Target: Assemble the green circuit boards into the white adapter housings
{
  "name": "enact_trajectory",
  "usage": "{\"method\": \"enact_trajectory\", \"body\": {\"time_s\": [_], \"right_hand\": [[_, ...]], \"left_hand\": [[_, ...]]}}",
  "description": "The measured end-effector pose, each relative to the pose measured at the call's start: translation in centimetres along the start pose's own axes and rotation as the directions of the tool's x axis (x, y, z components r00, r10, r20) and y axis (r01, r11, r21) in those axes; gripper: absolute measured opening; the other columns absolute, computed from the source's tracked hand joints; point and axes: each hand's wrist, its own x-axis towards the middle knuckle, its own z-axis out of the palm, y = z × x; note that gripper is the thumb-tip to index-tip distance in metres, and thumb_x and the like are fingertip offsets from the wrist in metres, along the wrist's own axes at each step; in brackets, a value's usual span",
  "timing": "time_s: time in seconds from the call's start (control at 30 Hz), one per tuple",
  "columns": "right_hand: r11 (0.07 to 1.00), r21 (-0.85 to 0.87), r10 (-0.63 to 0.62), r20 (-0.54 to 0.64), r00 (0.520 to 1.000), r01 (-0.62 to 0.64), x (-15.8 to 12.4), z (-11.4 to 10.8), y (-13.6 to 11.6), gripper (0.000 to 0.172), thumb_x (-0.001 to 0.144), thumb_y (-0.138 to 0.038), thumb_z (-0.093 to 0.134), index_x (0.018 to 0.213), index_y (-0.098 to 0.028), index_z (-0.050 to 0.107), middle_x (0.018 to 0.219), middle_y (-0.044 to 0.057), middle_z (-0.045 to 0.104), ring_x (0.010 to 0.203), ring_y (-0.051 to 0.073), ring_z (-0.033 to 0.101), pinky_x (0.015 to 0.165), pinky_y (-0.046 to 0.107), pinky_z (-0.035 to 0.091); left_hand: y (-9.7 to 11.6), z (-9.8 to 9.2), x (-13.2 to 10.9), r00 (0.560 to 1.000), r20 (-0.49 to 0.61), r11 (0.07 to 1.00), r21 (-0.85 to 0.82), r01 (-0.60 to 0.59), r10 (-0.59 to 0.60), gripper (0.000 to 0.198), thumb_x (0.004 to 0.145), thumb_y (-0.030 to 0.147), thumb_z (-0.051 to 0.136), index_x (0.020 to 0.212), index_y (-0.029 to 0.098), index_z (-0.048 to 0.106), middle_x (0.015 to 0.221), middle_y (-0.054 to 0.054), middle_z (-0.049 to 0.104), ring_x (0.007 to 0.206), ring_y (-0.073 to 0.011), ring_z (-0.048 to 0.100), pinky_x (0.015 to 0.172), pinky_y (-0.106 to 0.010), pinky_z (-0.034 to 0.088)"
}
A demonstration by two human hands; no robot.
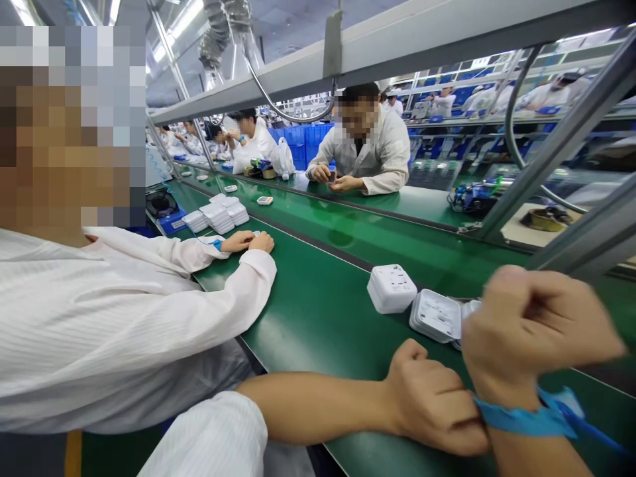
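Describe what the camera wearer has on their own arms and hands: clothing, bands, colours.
Both the left hand and right hand are bare, without gloves. The left arm has a white, finely ribbed sleeve pushed up towards the elbow. A blue wrist strap circles the right wrist, a loose blue tail trailing from it. No right sleeve shows.

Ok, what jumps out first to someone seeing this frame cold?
The wearer's two hands in the near right foreground: the right hand is raised in a blurred fist, and the left hand closes on the blue wrist strap around the right wrist. Just behind them, white square devices lie on the green belt, and a co-worker in a white coat fills the left side.
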Motion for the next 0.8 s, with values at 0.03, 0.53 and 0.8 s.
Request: {"method": "enact_trajectory", "body": {"time_s": [0.03, 0.53, 0.8], "right_hand": [[0.995, -0.025, -0.092, -0.020, 0.996, 0.092, 0.0, 0.1, -0.1, 0.030, 0.082, -0.021, 0.061, 0.058, -0.020, 0.042, 0.049, -0.003, 0.037, 0.046, 0.009, 0.032, 0.047, 0.028, 0.021], [0.774, -0.322, -0.426, 0.371, 0.825, 0.545, -1.0, 0.0, 2.3, 0.033, 0.091, -0.026, 0.057, 0.061, -0.022, 0.044, 0.060, 0.003, 0.044, 0.062, 0.017, 0.034, 0.060, 0.034, 0.020], [0.843, -0.310, -0.315, 0.379, 0.870, 0.440, -1.1, 0.5, 2.3, 0.029, 0.093, -0.026, 0.053, 0.065, -0.022, 0.048, 0.062, 0.003, 0.049, 0.063, 0.018, 0.041, 0.061, 0.034, 0.025]], "left_hand": [[0.0, 0.1, 0.0, 0.999, -0.046, 0.999, 0.034, 0.029, -0.028, 0.031, 0.069, 0.034, 0.054, 0.045, 0.024, 0.037, 0.043, 0.006, 0.022, 0.043, -0.0112, 0.026, 0.054, -0.035, 0.027], [-0.7, -0.9, -0.1, 0.949, -0.278, 0.982, 0.158, -0.108, 0.149, 0.027, 0.085, 0.025, 0.055, 0.058, 0.022, 0.052, 0.049, 0.004, 0.037, 0.049, -0.0127, 0.034, 0.057, -0.035, 0.019], [-1.0, 0.2, -0.2, 0.944, -0.073, 0.945, -0.036, -0.324, 0.321, 0.029, 0.088, 0.041, 0.058, 0.063, 0.025, 0.057, 0.049, 0.007, 0.038, 0.043, -0.0098, 0.030, 0.051, -0.034, 0.017]]}}
